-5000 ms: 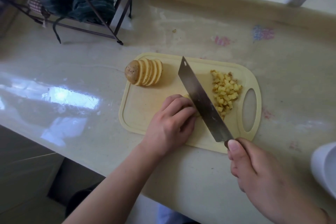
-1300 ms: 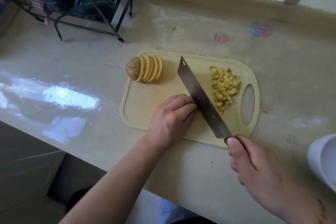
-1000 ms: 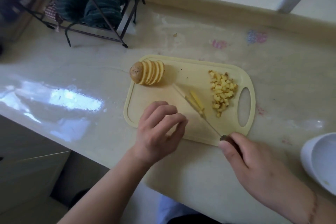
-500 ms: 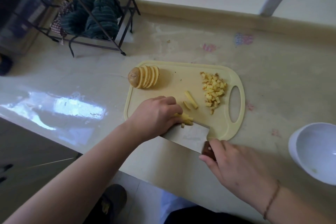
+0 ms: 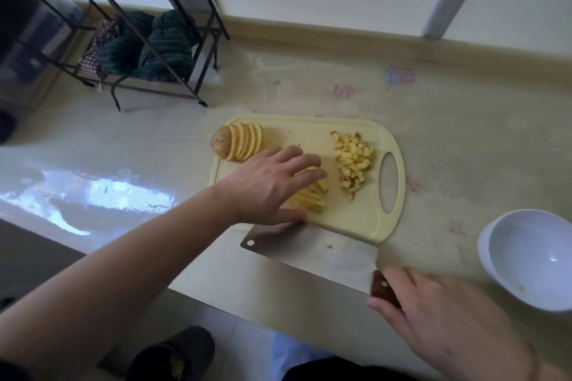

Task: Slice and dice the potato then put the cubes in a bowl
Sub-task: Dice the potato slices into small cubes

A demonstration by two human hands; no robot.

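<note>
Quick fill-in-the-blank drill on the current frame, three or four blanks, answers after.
1. The right hand grips the ____ by its wooden handle.
2. The left hand rests with straight fingers on the potato ____.
3. The white bowl holds ____ potato cubes.
4. The uncut slices sit at the cutting board's far ____ corner.

Answers: cleaver; strips; no; left

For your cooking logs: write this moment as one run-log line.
left hand: flat on strips | right hand: grips knife off board | cubes: piled | bowl: no cubes
</note>
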